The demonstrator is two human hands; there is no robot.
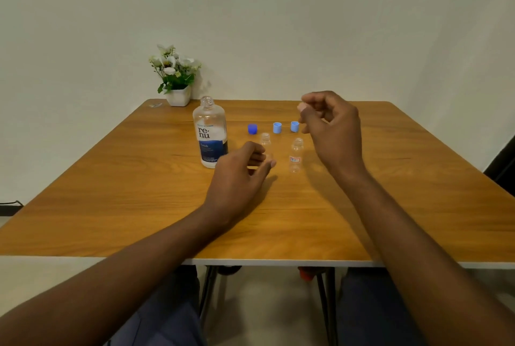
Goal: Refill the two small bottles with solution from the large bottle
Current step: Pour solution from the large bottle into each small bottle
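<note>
The large clear bottle (210, 134) with a blue label stands uncapped, left of centre on the wooden table (139, 192). Two small clear bottles stand open to its right. My left hand (239, 175) wraps its thumb and fingers around the base of the left small bottle (265, 140), hiding the lower part. The right small bottle (296, 156) stands free. Behind them lie a dark blue cap (252, 128) and two light blue caps (277, 127) (294, 126). My right hand (331, 128) hovers above the rightmost cap, fingers curled together, nothing visible in them.
A white pot of artificial flowers (177, 78) stands at the table's far left corner, by the wall. A small clear wrapper (155, 105) lies next to it. My knees and the table legs show below the near edge.
</note>
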